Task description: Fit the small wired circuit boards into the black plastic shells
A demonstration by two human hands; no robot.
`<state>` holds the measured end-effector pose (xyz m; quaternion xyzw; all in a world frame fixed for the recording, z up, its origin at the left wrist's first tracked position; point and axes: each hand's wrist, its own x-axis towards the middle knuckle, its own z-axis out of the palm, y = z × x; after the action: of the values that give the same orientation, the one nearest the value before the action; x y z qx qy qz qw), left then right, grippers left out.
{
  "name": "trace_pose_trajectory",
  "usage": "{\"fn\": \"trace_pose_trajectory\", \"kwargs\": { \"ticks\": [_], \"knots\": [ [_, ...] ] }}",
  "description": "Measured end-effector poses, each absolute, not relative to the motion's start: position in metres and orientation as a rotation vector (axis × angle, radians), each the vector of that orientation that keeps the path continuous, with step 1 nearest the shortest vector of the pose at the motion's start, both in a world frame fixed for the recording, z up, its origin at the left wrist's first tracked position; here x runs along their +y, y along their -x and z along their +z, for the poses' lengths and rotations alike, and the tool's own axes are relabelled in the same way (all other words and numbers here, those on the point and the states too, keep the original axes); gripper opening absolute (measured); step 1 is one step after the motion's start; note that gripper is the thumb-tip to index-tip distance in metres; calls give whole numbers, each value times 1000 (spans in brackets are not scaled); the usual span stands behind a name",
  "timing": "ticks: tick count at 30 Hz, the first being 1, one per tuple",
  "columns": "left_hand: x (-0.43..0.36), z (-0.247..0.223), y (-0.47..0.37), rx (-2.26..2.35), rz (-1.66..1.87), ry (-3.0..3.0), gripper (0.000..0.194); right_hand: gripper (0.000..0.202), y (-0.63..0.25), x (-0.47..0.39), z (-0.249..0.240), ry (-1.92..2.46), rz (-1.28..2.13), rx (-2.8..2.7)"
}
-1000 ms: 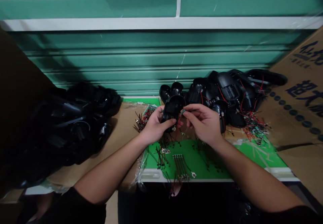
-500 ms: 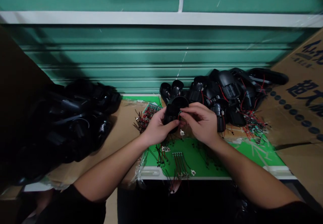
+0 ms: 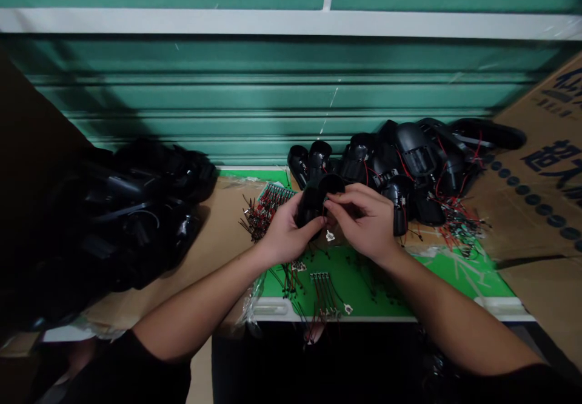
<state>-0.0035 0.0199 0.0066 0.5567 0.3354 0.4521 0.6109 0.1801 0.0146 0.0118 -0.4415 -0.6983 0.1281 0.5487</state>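
A black plastic housing (image 3: 310, 202) is held over the green board, with my left hand (image 3: 287, 229) wrapped round its left and lower side. My right hand (image 3: 366, 217) pinches a small wired part (image 3: 326, 200) at the housing's opening; its fingertips partly hide the part. Below the fingers dangles a small white piece (image 3: 330, 235) on a thin wire. A bundle of red and black wires (image 3: 261, 213) lies just left of my left hand. Nearer the front edge, a row of wired strips (image 3: 322, 289) rests on the green board (image 3: 368, 310).
Black housings with red wires (image 3: 416, 149) are piled at the back right, beside loose wires (image 3: 461, 228). A large heap of black parts (image 3: 131, 210) covers the left side on cardboard (image 3: 220, 210). A printed cardboard box (image 3: 541, 167) stands at the right, and green ribbed panels (image 3: 204, 97) behind.
The view has shifted slightly. Both hands remain together at the housing, which has tilted a little, and the dangling white piece has moved slightly.
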Motion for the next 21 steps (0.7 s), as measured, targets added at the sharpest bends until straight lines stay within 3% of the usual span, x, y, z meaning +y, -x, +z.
{"fn": "trace_pose_trajectory", "kwargs": {
  "ticks": [3,8,21],
  "knots": [
    [17,7,3,786,1056,-1307,44,18,-178,14,10,1118,571,-1488],
    [14,7,1,781,1091,-1361,61,39,-179,17,6,1093,1086,-1362],
    [11,2,-1,820,1070,-1410,62,28,-174,18,-4,1050,995,-1451]
  ]
}}
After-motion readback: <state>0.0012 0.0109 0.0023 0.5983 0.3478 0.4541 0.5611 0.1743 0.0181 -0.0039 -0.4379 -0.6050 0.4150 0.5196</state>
